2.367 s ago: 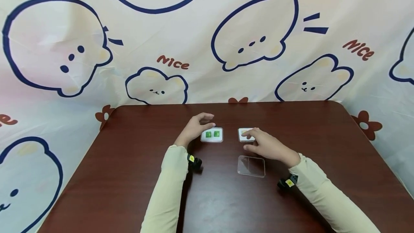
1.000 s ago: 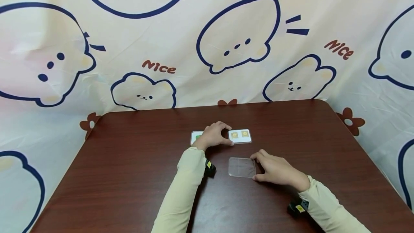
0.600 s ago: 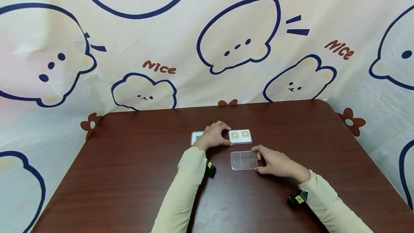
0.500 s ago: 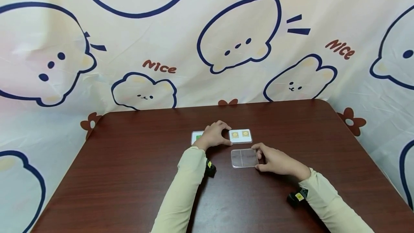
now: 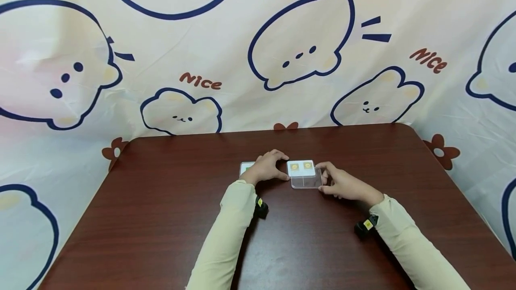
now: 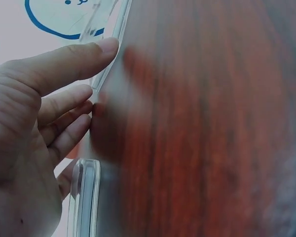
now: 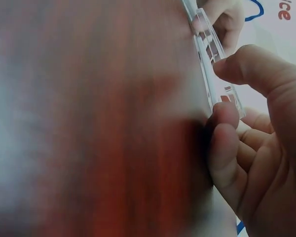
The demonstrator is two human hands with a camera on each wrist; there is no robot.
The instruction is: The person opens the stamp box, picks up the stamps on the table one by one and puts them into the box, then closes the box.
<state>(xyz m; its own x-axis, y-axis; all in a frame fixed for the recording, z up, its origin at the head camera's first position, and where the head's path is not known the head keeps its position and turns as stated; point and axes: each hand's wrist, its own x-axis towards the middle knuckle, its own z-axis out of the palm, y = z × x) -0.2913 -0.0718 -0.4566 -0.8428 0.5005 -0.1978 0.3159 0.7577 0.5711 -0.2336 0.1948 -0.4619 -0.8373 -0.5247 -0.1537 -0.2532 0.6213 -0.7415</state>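
Observation:
A small flat white case (image 5: 301, 173) with two gold round pieces lies on the table; my left hand (image 5: 264, 168) holds its left end between thumb and forefinger. In the left wrist view, the thumb lies against the edge of that case (image 6: 113, 54). A clear plastic lid (image 5: 305, 183), with a line across its middle, overlaps the near part of the white case. My right hand (image 5: 348, 185) pinches the lid's right end by its far and near corners. In the right wrist view, the clear lid (image 7: 210, 37) sits tilted over the white case.
Just left, partly hidden under my left hand, lies a second case (image 5: 244, 167) with a green piece showing. The brown wooden table (image 5: 169, 218) reaches back to a cartoon-printed cloth (image 5: 238, 48).
My right hand went from the gold-piece case to the clear lid, then carried it away from me, onto that case. My left hand moved right from the green-piece case and has since held still.

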